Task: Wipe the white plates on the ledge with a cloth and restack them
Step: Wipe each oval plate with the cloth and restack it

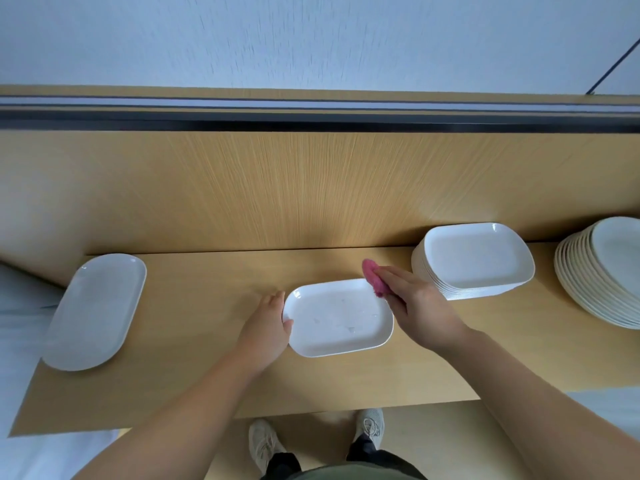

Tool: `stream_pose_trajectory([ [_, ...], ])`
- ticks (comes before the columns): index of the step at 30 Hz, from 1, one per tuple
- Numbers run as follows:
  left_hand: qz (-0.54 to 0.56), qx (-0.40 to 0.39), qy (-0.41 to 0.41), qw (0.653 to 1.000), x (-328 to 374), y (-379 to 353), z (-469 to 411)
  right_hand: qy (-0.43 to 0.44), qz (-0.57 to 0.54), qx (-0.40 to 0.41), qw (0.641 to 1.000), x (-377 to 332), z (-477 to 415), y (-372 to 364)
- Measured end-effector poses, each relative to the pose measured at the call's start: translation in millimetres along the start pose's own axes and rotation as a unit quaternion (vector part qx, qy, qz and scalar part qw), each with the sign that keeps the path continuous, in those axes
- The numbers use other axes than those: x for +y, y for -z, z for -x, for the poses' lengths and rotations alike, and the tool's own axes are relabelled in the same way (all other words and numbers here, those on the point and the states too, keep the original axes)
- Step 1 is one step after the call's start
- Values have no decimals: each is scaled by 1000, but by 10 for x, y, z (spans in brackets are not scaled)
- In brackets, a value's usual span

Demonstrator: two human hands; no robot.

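Plate (339, 317) is sitting mid-bench (207, 375), L hand (268, 325) gripping its left rim, R hand (415, 299) pressing pink cloth (372, 277) w/ straight fingers at far-right corner. Pushing too hard there, I'm risking it skidding into rectangular-plate stack (474, 261).

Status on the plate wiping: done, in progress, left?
Done: unclear; an oval plate lies alone at left, wiped or not I cannot tell. In hand: left hand grips the rectangular plate, right hand presses the pink cloth at its far right corner; smudges show inside. Left: finishing and restacking it, probably the rectangular stack and far-right stack too.
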State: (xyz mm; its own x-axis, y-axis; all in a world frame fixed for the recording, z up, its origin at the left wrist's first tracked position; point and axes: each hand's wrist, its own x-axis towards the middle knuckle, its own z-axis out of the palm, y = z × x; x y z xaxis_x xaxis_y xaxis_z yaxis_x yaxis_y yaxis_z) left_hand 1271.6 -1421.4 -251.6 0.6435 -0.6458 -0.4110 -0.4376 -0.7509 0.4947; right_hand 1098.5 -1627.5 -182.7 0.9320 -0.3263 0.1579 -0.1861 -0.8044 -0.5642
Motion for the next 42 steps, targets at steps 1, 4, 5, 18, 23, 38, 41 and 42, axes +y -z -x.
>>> stream_pose_trajectory([
  [1,-13,-10,-12,1000,-12,21,20,-1,12,-10,1000,37,-29,-49],
  [4,-33,-55,-53,996,-68,55,69,-4,68,-17,998,134,-100,-257],
  [5,-34,-68,-62,995,-80,64,79,-9,87,-25,996,163,-111,-344],
  [18,-40,-92,-89,991,-117,101,8,-137,193,-257,937,127,-20,-1079],
  [23,-30,-92,-88,991,-140,99,-8,-130,181,-273,936,16,-72,-1149],
  [38,-9,-69,-81,994,-171,70,-40,27,134,-335,932,-205,-231,-1297],
  [41,-18,-64,-89,994,-178,73,-36,40,129,-343,930,-200,-211,-1289],
  [42,-24,-65,-90,993,-183,75,-37,46,129,-347,928,-193,-198,-1286],
])
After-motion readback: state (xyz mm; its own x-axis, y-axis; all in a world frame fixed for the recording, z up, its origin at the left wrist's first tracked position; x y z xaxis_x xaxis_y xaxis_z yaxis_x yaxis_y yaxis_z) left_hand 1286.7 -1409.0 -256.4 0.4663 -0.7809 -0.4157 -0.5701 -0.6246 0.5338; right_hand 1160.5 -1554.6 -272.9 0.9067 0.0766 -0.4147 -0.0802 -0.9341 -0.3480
